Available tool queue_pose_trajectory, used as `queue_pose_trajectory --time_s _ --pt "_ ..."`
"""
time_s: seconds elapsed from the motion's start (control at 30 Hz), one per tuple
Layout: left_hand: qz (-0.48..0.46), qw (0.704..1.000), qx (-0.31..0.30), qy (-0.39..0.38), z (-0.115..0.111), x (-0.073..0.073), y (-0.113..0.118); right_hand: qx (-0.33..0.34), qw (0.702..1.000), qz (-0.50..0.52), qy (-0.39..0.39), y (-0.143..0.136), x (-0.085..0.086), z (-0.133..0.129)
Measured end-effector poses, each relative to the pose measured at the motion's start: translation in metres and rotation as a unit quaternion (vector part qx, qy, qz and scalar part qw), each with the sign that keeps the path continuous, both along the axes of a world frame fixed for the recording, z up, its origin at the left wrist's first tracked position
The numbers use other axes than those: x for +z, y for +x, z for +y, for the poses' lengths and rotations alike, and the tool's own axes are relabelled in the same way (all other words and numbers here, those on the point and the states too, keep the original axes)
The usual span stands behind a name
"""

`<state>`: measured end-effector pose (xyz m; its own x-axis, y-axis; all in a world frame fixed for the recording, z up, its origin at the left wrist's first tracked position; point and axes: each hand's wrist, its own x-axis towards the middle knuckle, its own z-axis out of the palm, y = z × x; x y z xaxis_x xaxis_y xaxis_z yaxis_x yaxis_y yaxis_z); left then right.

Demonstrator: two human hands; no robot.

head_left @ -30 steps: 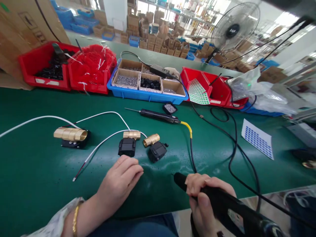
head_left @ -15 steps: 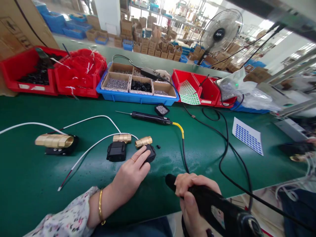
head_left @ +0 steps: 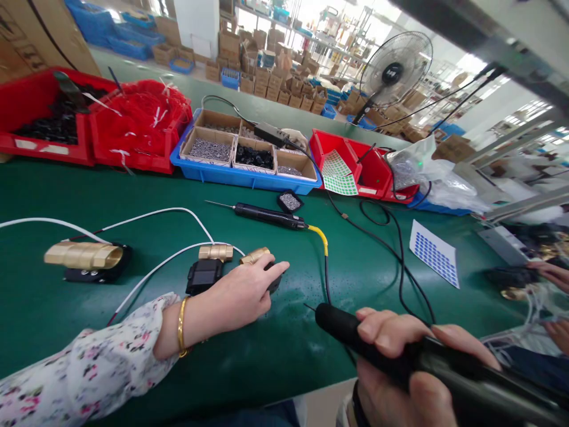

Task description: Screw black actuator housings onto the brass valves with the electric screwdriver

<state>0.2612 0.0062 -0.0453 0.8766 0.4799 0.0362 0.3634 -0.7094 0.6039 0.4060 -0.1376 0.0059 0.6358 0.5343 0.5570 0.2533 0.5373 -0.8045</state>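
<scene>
I see the left hand (head_left: 242, 293) at the centre of the frame, fingers curled over the small brass valve (head_left: 256, 257) with its black actuator box; the hand covers most of it, so I judge it a light hold, not a firm one. The valve can slide on the green mat (head_left: 66, 332), or its white cable (head_left: 146, 276) can drag the second valve (head_left: 208, 267) just beside it.

The right hand (head_left: 400, 367), at the lower right, is closed around the black electric screwdriver (head_left: 351, 332), whose thin bit points toward the left hand. I think the bit can slip off a screw and strike the fingers (head_left: 275, 270) if it comes in at an angle. Its cord may also catch the loose black cables (head_left: 400, 261).

Along the upper edge, from left: a red bin (head_left: 26, 145) with black parts, a red bin (head_left: 146, 160) with red mesh, a blue tray (head_left: 240, 176) holding cardboard boxes of screws and black pieces, then a red bin (head_left: 368, 172) with a sheet of green dots.
</scene>
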Motion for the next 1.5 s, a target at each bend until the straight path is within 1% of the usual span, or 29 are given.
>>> queue_pose_trajectory --time_s 0.07,0.1,0.17,0.27,0.33,0.4,0.5,0.6,0.67,0.8,0.93,0.97,1.07,1.17,1.27,1.33,1.37,1.43,1.5 --pt "-0.045 0.995 0.070 -0.048 0.003 0.000 0.002 -0.013 0.999 -0.006 0.034 0.003 0.013 0.005" --pt "-0.071 0.989 0.102 -0.073 0.005 0.000 0.002 -0.005 0.998 -0.005 0.056 0.002 0.017 0.007" --pt "-0.124 0.974 0.143 -0.121 0.007 -0.003 0.000 0.023 0.995 0.021 0.096 -0.001 0.022 0.013" --pt "-0.185 0.950 0.165 -0.192 0.005 -0.013 -0.005 0.077 0.992 0.030 0.093 -0.007 0.020 0.023" --pt "-0.213 0.933 0.170 -0.237 0.001 -0.021 -0.007 0.093 0.992 0.020 0.080 -0.010 0.017 0.030" --pt "-0.223 0.923 0.175 -0.260 -0.002 -0.027 -0.007 0.096 0.992 0.018 0.074 -0.012 0.015 0.038" --pt "-0.214 0.925 0.184 -0.253 -0.003 -0.029 -0.004 0.108 0.991 0.026 0.069 -0.015 0.016 0.048" --pt "-0.208 0.929 0.193 -0.238 -0.002 -0.026 -0.003 0.116 0.991 0.046 0.041 -0.019 0.020 0.053" --pt "-0.211 0.930 0.195 -0.230 -0.001 -0.024 -0.002 0.111 0.992 0.057 0.022 -0.022 0.022 0.054" --pt "-0.217 0.934 0.192 -0.210 -0.001 -0.020 -0.002 0.094 0.994 0.052 0.018 -0.026 0.021 0.057" --pt "-0.213 0.938 0.189 -0.199 -0.001 -0.020 -0.002 0.095 0.994 0.054 0.012 -0.026 0.021 0.059" --pt "-0.211 0.940 0.187 -0.195 -0.002 -0.021 -0.002 0.098 0.994 0.053 0.011 -0.025 0.023 0.058" --pt "-0.201 0.946 0.179 -0.179 -0.003 -0.023 -0.003 0.133 0.990 0.045 -0.032 -0.023 0.029 0.055" --pt "-0.191 0.951 0.176 -0.170 -0.004 -0.025 -0.004 0.150 0.986 0.040 -0.057 -0.025 0.030 0.053" --pt "-0.162 0.961 0.155 -0.162 -0.002 -0.024 -0.004 0.131 0.989 0.054 -0.028 -0.029 0.025 0.053" --pt "-0.126 0.975 0.111 -0.143 -0.001 -0.021 -0.006 0.124 0.989 0.075 0.004 -0.027 0.023 0.052" --pt "-0.105 0.984 0.078 -0.122 -0.002 -0.019 -0.008 0.119 0.989 0.088 0.015 -0.023 0.023 0.050" --pt "-0.044 0.998 -0.001 -0.052 -0.006 -0.013 -0.013 0.084 0.990 0.108 0.013 -0.010 0.026 0.043" --pt "0.033 0.996 -0.074 0.044 -0.012 -0.004 -0.019 0.017 0.994 0.106 -0.007 0.010 0.030 0.032"
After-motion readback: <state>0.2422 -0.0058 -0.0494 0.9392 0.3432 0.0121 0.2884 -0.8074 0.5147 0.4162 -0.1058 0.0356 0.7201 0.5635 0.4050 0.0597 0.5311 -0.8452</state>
